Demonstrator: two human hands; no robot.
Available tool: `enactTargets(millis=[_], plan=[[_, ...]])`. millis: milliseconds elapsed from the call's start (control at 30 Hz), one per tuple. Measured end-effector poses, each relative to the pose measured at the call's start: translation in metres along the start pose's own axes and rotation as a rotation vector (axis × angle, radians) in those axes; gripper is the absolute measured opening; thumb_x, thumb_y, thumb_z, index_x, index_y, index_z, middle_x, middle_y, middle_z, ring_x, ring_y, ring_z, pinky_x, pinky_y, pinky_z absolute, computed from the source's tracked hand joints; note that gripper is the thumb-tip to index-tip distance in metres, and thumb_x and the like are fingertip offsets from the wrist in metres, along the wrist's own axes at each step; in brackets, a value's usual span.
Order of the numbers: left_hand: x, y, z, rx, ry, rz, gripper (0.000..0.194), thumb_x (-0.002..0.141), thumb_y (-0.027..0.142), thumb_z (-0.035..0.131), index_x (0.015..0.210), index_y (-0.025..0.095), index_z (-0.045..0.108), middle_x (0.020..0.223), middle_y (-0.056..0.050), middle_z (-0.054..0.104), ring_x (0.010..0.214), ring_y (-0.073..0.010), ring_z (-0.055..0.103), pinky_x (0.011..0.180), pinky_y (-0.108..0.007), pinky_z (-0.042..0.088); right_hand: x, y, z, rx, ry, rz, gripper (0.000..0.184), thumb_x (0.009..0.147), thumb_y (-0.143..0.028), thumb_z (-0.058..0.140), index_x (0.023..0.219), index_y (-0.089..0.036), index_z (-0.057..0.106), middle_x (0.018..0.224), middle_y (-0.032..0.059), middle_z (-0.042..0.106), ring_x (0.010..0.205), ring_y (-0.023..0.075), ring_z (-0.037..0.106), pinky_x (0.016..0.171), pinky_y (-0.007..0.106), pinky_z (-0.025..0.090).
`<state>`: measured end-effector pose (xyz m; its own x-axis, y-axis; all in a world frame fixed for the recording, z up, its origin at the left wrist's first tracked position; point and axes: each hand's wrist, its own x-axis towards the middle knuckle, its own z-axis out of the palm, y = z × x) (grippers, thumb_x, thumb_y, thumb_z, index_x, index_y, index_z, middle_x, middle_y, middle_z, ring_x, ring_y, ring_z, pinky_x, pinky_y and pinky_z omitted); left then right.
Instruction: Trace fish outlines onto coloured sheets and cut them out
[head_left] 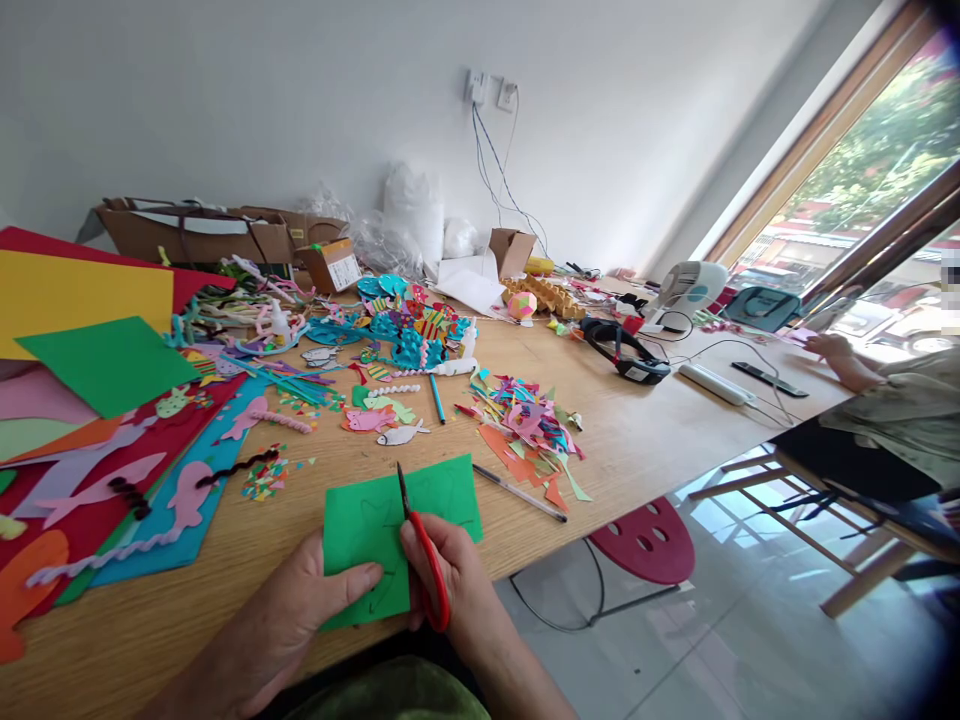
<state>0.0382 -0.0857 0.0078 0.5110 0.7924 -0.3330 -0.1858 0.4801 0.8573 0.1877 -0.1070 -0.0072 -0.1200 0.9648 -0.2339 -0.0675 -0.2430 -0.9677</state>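
Observation:
My left hand (315,600) grips the left side of a green sheet of craft paper (360,510), with the thumb lying on top. Dark drawn lines show on the sheet. My right hand (450,570) is closed round the red handles of a pair of scissors (433,580), whose dark blades point away from me over the middle of the sheet. How far the blades are apart is hard to see. Just beyond the sheet lie a white fish cutout (403,433) and a pink fish cutout (369,418). To the right rests a pen (521,493).
Paper scraps (525,420) are heaped right of centre. Coloured sheets (105,365) and pink cutouts cover the left. Cardboard boxes (202,235) and plastic bags stand along the wall. A headset (626,350) lies farther right. Another person (892,390) sits at the right, beyond a red stool (649,540).

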Motion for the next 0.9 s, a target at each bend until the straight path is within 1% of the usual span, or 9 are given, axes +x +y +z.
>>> enactTargets(millis=[100,267,367,433,567,667,733,833,900], plan=[[0.003,-0.005,-0.016,0.105,0.075,0.038,0.06,0.065,0.036,0.075,0.12,0.02,0.058,0.108,-0.008,0.068,0.096,-0.0294,0.064,0.086,-0.039,0.049,0.004,0.002,0.0,0.044,-0.032,0.01,0.05,0.076,-0.067,0.045,0.067,-0.018,0.045,0.042,-0.006,0.045,0.033,0.0059,0.042,0.032,0.015,0.027],[0.018,-0.018,-0.056,0.541,0.253,0.169,0.082,0.06,0.035,0.076,0.133,0.02,0.043,0.127,-0.012,0.056,0.112,-0.0345,0.053,0.093,-0.044,0.043,-0.001,-0.007,-0.01,-0.019,-0.013,-0.003,0.048,0.079,-0.065,0.041,0.072,-0.018,0.047,0.044,-0.0063,0.044,0.036,0.0075,0.04,0.037,0.018,0.029],[0.021,-0.019,-0.07,0.815,0.325,0.267,0.077,0.064,0.031,0.068,0.136,0.024,0.04,0.128,-0.01,0.055,0.118,-0.0338,0.048,0.097,-0.044,0.039,-0.011,-0.016,-0.03,-0.261,0.117,-0.099,0.035,0.079,-0.053,0.048,0.07,-0.019,0.045,0.049,-0.0065,0.041,0.043,0.0081,0.038,0.042,0.02,0.029],[0.02,-0.012,-0.071,1.002,0.339,0.361,0.068,0.066,0.029,0.064,0.132,0.026,0.046,0.124,-0.008,0.058,0.117,-0.0333,0.049,0.098,-0.043,0.039,-0.018,-0.018,-0.045,-0.567,0.247,-0.18,0.024,0.071,-0.038,0.062,0.071,-0.019,0.047,0.059,-0.0049,0.045,0.053,0.0094,0.041,0.048,0.02,0.03],[0.014,0.009,-0.059,1.2,0.357,0.595,0.045,0.068,0.034,0.059,0.113,0.026,0.064,0.114,-0.009,0.061,0.113,-0.0343,0.05,0.1,-0.045,0.035,-0.025,-0.009,-0.069,-0.968,0.393,-0.223,0.009,0.072,-0.018,0.051,0.081,-0.019,0.051,0.068,-0.0005,0.055,0.063,0.0137,0.047,0.057,0.024,0.033],[0.01,0.014,-0.04,1.01,0.255,0.469,0.039,0.068,0.039,0.061,0.104,0.026,0.068,0.108,-0.009,0.064,0.104,-0.0336,0.056,0.095,-0.045,0.041,-0.022,0.0,-0.077,-1.018,0.473,-0.204,0.012,0.075,-0.019,0.047,0.086,-0.019,0.051,0.072,0.0019,0.059,0.065,0.0154,0.05,0.059,0.025,0.035],[0.007,0.007,-0.027,0.703,0.155,0.298,0.047,0.068,0.042,0.064,0.112,0.025,0.064,0.116,-0.011,0.061,0.105,-0.0333,0.056,0.089,-0.043,0.046,-0.018,0.002,-0.078,-0.979,0.513,-0.161,0.007,0.077,-0.023,0.045,0.08,-0.019,0.05,0.066,0.0007,0.057,0.059,0.0147,0.049,0.055,0.025,0.034],[0.002,-0.012,-0.012,0.195,0.046,0.098,0.065,0.069,0.045,0.067,0.127,0.022,0.051,0.132,-0.013,0.051,0.123,-0.0322,0.044,0.096,-0.042,0.041,-0.014,0.0,-0.08,-0.815,0.522,-0.106,0.011,0.079,-0.029,0.046,0.075,-0.019,0.049,0.063,0.0,0.056,0.057,0.0142,0.05,0.052,0.024,0.034],[-0.003,-0.021,-0.005,-0.009,0.005,0.0,0.072,0.069,0.043,0.069,0.132,0.02,0.044,0.138,-0.014,0.043,0.13,-0.03,0.035,0.102,-0.041,0.035,-0.015,-0.002,-0.081,-0.691,0.511,-0.088,0.013,0.077,-0.032,0.05,0.075,-0.019,0.051,0.066,0.0008,0.059,0.059,0.0147,0.053,0.052,0.023,0.036]])
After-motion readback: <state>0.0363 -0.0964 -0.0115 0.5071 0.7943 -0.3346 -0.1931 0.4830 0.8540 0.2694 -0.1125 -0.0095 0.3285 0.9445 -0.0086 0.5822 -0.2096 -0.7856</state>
